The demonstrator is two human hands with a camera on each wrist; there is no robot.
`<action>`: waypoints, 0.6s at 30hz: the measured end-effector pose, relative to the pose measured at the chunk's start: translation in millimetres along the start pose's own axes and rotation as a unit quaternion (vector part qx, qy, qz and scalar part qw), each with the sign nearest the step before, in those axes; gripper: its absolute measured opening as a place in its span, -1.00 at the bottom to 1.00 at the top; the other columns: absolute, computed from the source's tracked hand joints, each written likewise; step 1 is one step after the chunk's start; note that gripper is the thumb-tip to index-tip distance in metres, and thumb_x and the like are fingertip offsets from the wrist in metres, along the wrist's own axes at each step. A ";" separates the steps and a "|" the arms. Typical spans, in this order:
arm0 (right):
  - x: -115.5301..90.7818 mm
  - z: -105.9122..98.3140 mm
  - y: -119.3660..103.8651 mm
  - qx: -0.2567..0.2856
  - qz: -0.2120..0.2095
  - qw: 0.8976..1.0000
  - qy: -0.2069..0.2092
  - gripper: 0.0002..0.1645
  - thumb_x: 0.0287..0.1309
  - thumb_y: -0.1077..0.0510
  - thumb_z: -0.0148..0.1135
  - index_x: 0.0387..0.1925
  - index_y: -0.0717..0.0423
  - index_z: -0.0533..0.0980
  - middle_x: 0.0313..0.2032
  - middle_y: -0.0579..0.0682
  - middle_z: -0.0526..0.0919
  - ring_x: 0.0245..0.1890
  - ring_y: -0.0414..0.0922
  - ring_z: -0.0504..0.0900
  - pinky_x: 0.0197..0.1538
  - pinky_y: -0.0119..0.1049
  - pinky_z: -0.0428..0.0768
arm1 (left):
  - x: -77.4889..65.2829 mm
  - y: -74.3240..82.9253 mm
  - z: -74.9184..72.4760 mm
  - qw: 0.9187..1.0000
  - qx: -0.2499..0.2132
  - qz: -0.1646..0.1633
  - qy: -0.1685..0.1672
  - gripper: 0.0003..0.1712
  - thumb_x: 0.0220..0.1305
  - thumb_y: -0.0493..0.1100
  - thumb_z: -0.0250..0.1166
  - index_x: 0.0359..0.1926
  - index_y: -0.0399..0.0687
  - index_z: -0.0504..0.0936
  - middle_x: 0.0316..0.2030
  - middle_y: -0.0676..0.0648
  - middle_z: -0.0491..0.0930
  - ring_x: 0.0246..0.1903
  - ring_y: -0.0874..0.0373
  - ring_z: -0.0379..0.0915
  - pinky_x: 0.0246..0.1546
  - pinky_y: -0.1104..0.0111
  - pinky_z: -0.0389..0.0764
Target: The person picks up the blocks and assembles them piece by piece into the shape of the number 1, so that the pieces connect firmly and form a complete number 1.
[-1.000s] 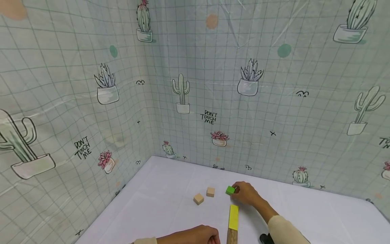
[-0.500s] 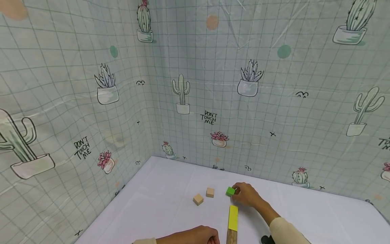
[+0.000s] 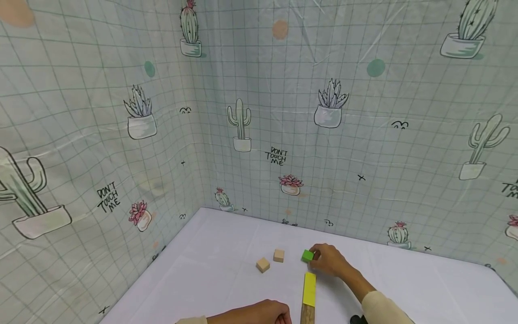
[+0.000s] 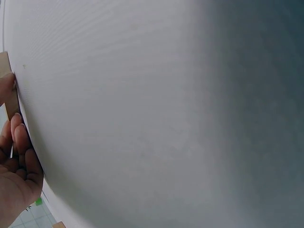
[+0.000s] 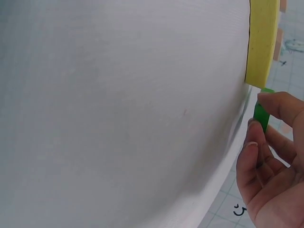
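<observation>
My right hand (image 3: 328, 260) pinches a small green block (image 3: 307, 256) between thumb and fingers, just beyond the far end of a long yellow block (image 3: 309, 289). In the right wrist view the green block (image 5: 261, 111) sits close to the yellow block's end (image 5: 262, 45). A brown wooden block (image 3: 308, 314) continues the line from the yellow block's near end. My left hand (image 3: 267, 312) is bent low at the bottom edge of the head view. In the left wrist view its thumb and fingertips pinch a wooden block (image 4: 14, 100), partly hidden by them.
Two small pale wooden cubes, a nearer cube (image 3: 263, 265) and a farther cube (image 3: 279, 255), lie left of the green block. A black object (image 3: 356, 319) shows beside the right sleeve. A patterned curtain (image 3: 259, 171) stands behind the white table (image 3: 218, 261).
My right hand has shifted slightly nearer and to the right with the green block, towards the line of the yellow block. The left hand has barely moved.
</observation>
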State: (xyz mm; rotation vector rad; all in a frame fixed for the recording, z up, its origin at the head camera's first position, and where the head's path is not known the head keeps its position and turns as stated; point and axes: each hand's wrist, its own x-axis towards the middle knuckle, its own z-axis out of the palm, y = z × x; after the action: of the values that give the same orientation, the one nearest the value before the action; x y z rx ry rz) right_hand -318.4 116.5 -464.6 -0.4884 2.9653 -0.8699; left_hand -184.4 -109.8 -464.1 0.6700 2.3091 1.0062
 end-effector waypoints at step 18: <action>-6.9 -3.2 1.9 -0.003 -0.011 1.000 -0.006 -0.63 0.00 0.25 0.48 -0.09 0.19 0.64 -0.38 -0.08 0.66 -0.36 -0.18 0.54 -0.28 -0.21 0.54 | 1.3 -3.1 0.6 1.000 -0.012 -0.001 -0.001 -0.93 0.27 -0.40 0.33 -0.33 -0.22 0.60 -0.55 0.14 0.45 -0.52 0.44 0.33 -0.39 0.57 0.45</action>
State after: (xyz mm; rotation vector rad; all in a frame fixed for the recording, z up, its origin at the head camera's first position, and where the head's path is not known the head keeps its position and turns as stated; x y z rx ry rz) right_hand -312.7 121.8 -463.4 -0.5262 2.9583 -0.8569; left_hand -185.6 -110.5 -467.1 0.6592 2.2923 1.0305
